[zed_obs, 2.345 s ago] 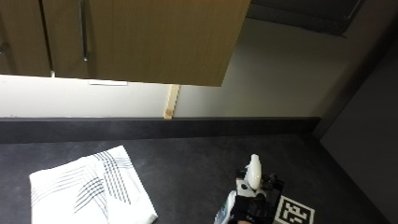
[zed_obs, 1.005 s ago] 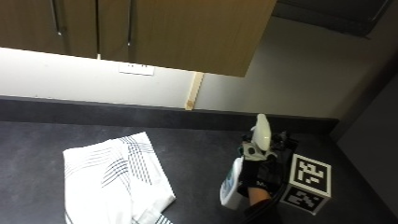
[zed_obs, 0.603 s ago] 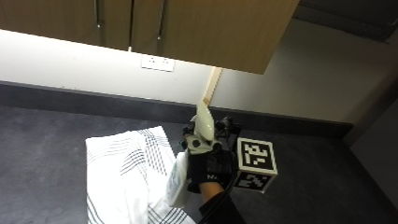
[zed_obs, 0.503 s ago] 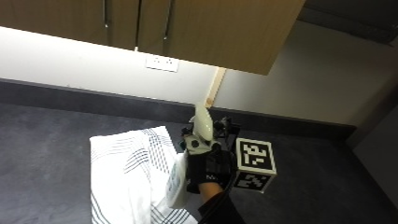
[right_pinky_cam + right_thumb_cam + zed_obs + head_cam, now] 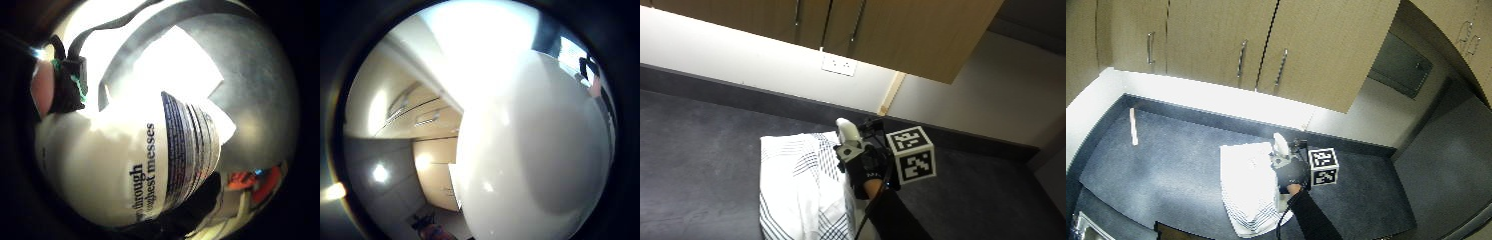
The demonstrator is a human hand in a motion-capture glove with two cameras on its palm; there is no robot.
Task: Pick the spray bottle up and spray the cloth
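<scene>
Dark grey countertop under wooden wall cabinets; my gloved right hand grips the white plastic spray bottle, lifted above the right edge of the white cloth with dark stripes.

To the left of my hand the cloth lies flat with bare counter beyond it; to the right more open counter runs to the side wall, and the backsplash is just ahead. My little-finger palm view shows the bottle's printed label with the cloth below; the thumb-side view shows the plain white bottle body and cabinets.
</scene>
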